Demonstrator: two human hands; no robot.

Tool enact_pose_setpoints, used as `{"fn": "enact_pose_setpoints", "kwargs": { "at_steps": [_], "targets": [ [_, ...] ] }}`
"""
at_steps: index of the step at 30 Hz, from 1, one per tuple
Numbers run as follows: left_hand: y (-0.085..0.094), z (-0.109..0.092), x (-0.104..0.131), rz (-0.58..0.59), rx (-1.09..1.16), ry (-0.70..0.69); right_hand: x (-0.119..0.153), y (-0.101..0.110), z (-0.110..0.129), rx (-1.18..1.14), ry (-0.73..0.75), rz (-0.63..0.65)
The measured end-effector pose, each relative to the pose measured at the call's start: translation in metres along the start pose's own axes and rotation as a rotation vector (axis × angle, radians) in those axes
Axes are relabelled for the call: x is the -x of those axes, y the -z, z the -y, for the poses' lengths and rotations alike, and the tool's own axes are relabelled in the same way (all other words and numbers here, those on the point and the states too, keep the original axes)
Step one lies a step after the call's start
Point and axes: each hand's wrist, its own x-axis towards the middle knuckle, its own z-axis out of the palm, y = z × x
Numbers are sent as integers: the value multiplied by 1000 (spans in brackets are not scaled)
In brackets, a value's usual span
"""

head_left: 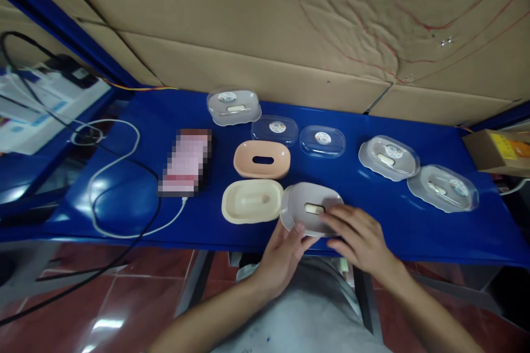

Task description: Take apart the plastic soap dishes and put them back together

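In the head view, the grey oval dish (311, 198) sits at the front of the blue table (372, 215) — smooth and shallow, rounded at the ends, with a small cream-white piece (314, 208) at its middle. The left hand (285, 251) has hold of its near left edge, thumb on the rim and palm half open. The right hand (358, 231), fingers loosely spread, touches its right side. Left of the dish lies the cream tray (252, 201); beyond that, up and left of the dish, the peach tray (248, 160) with an oval slot.
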Motion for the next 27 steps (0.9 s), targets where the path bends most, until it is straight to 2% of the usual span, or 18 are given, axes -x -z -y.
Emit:
{"fn": "enact_pose_setpoints", "kwargs": {
  "at_steps": [3,4,7,9,13,17,21,24,27],
  "targets": [
    [1,-4,-12,6,30,33,-37,9,-38,-47,-122,-146],
    [2,-5,-16,10,27,40,-50,9,-51,-18,-184,-136],
    [4,-9,-26,20,35,70,-82,-4,-87,72,-232,57],
    [4,-11,-31,28,62,85,-90,-17,-104,90,-244,121],
    [2,-15,-35,24,88,127,-82,-34,-118,56,-300,58],
    [2,-15,-34,36,77,147,-77,-30,-118,7,-360,58],
    [5,-12,-33,66,72,79,-79,-10,-97,-214,-348,13],
    [6,-10,-32,102,80,29,-76,6,-67,-331,-195,170],
    [6,-9,-32,110,70,8,-69,12,-42,-235,-124,321]
  ]
}}
